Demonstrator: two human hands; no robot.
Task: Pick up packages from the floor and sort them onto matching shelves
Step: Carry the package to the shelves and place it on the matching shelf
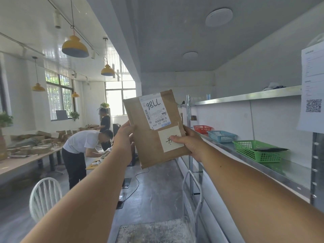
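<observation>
I hold a flat brown cardboard package point(150, 144) up in front of me with both hands. It carries a white shipping label with handwritten marks, upside down, and a cream sticker with a handwritten character. My left hand point(123, 137) grips its left edge. My right hand point(190, 142) grips its right edge, thumb on the sticker. To the right runs a metal shelf point(273, 170) bearing a red basket point(202, 128), a blue basket point(221, 136) and a green basket point(257, 150) with a dark flat item inside.
An upper shelf point(245, 97) runs above the baskets; a paper notice with a QR code point(313, 95) hangs on the upright. A white chair point(44, 195) stands lower left. Two people work at a long table point(26, 160) piled with boxes. A step platform point(154, 230) lies below me.
</observation>
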